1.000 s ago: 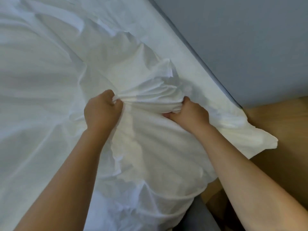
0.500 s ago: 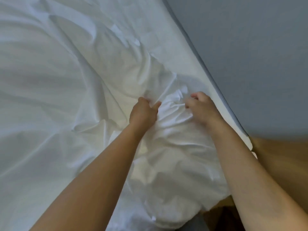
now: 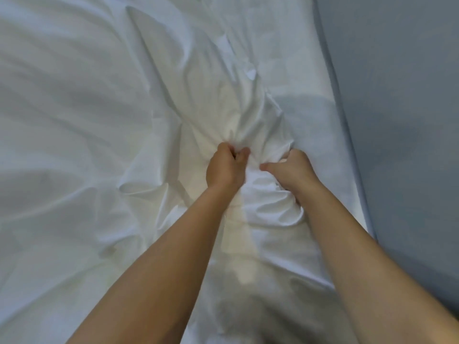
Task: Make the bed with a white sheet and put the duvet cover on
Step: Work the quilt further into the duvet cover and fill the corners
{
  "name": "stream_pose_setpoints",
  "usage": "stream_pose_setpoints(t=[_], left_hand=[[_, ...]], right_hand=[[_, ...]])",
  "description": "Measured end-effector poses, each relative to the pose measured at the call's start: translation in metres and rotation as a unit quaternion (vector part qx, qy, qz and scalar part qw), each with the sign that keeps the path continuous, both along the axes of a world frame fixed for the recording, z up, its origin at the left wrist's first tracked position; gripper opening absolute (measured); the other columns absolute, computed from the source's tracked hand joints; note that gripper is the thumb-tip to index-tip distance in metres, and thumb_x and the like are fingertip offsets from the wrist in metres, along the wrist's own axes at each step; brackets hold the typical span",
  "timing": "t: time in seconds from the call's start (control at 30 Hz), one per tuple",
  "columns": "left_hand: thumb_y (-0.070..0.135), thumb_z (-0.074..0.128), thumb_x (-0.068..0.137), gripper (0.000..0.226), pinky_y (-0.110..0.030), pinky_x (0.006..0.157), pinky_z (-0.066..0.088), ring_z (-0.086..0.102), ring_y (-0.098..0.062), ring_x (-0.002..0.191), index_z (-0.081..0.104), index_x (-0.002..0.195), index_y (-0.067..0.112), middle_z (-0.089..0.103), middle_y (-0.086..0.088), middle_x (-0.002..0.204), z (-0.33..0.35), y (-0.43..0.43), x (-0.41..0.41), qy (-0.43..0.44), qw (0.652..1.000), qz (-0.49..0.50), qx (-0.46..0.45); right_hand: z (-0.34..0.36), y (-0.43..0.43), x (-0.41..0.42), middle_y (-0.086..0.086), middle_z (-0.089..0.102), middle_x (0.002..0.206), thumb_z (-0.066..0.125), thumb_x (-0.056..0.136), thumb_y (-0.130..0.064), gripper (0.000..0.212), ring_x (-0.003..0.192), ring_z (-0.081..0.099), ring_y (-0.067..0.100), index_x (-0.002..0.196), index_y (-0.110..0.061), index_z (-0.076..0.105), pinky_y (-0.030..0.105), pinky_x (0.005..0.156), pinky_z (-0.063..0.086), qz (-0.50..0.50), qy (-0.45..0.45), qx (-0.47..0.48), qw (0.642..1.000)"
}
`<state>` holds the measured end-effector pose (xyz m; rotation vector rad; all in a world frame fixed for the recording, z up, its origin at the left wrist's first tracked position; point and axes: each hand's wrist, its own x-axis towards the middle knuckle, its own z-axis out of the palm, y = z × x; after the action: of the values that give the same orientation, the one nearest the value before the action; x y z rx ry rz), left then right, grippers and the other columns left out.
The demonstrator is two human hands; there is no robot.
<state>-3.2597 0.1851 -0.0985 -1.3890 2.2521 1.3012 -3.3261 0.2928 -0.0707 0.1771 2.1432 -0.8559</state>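
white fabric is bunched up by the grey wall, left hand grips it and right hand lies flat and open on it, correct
Not quite. In the head view the right hand has its fingers curled into the white fabric, gripping it, not flat and open. The left hand does grip it, by the grey wall.

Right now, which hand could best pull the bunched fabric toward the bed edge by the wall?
Probably the right hand: it grips the white fabric on the wall side, while the left hand grips farther in.
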Motion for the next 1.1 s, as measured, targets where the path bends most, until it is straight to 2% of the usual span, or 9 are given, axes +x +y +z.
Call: stream_pose_setpoints(t=[0.17,0.27,0.43,0.6,0.67,0.77,0.87,0.97,1.1], left_hand=[[0.038,0.058,0.09,0.043,-0.021,0.047,0.027,0.033,-0.005,0.046,0.032,0.059,0.022,0.038,0.01,0.049,0.005,-0.011,0.014,0.118,0.993,0.028,-0.011],[0.035,0.066,0.085,0.046,-0.023,0.048,0.029,0.032,-0.005,0.044,0.034,0.055,0.021,0.038,0.01,0.045,0.021,-0.029,0.028,0.126,0.992,0.001,-0.017],[0.027,0.066,0.087,0.042,-0.031,0.056,0.038,0.041,-0.015,0.053,0.038,0.058,0.015,0.044,-0.005,0.054,0.056,-0.043,0.03,0.183,0.983,-0.014,-0.006],[0.022,0.061,0.086,0.038,-0.039,0.057,0.037,0.037,-0.016,0.057,0.037,0.057,0.021,0.036,0.003,0.055,0.081,-0.114,0.042,0.257,0.926,0.238,-0.141],[0.028,0.056,0.089,0.036,-0.03,0.061,0.033,0.037,-0.01,0.055,0.037,0.059,0.02,0.037,0.006,0.058,0.082,-0.137,0.056,0.201,0.915,0.279,-0.214],[0.036,0.051,0.092,0.031,-0.031,0.059,0.03,0.045,-0.021,0.064,0.045,0.071,0.015,0.045,0.004,0.062,0.068,-0.124,0.056,0.026,0.952,0.103,-0.287],[0.034,0.061,0.084,0.022,-0.032,0.064,0.039,0.054,-0.026,0.082,0.051,0.09,0.015,0.058,-0.003,0.086,0.057,-0.101,0.042,0.023,0.961,0.046,-0.272],[0.042,0.066,0.081,0.06,-0.042,0.087,0.041,0.047,-0.033,0.11,0.045,0.126,0.008,0.049,-0.014,0.12,0.042,-0.083,0.037,-0.034,0.977,-0.029,-0.21],[0.064,0.047,0.082,0.084,-0.046,0.105,0.029,0.031,-0.029,0.133,0.027,0.144,0.01,0.031,-0.014,0.145,0.027,-0.058,0.032,-0.104,0.974,-0.113,-0.168]], right_hand=[[0.004,0.002,-0.007,0.002,0.057,0.123,0.072,0.076,-0.035,0.061,0.112,0.056,0.023,0.127,-0.014,0.047,0.042,0.097,0.046,0.02,0.041,-0.027,0.999],[0.013,-0.006,-0.008,0.002,0.042,0.139,0.067,0.08,-0.041,0.077,0.122,0.048,0.022,0.143,-0.02,0.029,0.039,0.102,0.042,0.017,0.021,-0.075,0.997],[0.023,-0.024,-0.009,0.009,0.027,0.146,0.058,0.078,-0.057,0.09,0.127,0.038,0.034,0.148,-0.028,0.011,0.049,0.103,0.038,0.152,0.003,0.026,0.988],[0.03,-0.035,-0.015,0.01,0.026,0.15,0.06,0.076,-0.063,0.104,0.134,0.032,0.032,0.15,-0.024,-0.003,0.043,0.106,0.033,0.141,0.016,0.024,0.99],[0.031,-0.041,-0.017,0.01,0.034,0.146,0.063,0.074,-0.061,0.102,0.129,0.04,0.031,0.148,-0.018,0.008,0.041,0.1,0.039,0.15,0.01,0.016,0.989],[0.024,-0.056,-0.017,0.007,0.049,0.132,0.067,0.071,-0.059,0.092,0.114,0.053,0.028,0.14,-0.012,0.029,0.039,0.092,0.047,0.175,-0.024,0.014,0.984],[0.015,-0.064,-0.025,0.005,0.052,0.125,0.069,0.073,-0.052,0.087,0.106,0.056,0.026,0.138,-0.012,0.029,0.037,0.087,0.049,0.185,-0.038,0.04,0.981],[0.01,-0.063,-0.036,0.003,0.051,0.129,0.072,0.073,-0.043,0.09,0.097,0.052,0.021,0.143,-0.016,0.023,0.031,0.076,0.043,0.205,-0.073,0.006,0.976],[0.012,-0.055,-0.049,0.003,0.056,0.122,0.073,0.074,-0.045,0.098,0.102,0.06,0.026,0.146,-0.013,0.016,0.032,0.078,0.051,0.285,-0.155,0.066,0.944]])
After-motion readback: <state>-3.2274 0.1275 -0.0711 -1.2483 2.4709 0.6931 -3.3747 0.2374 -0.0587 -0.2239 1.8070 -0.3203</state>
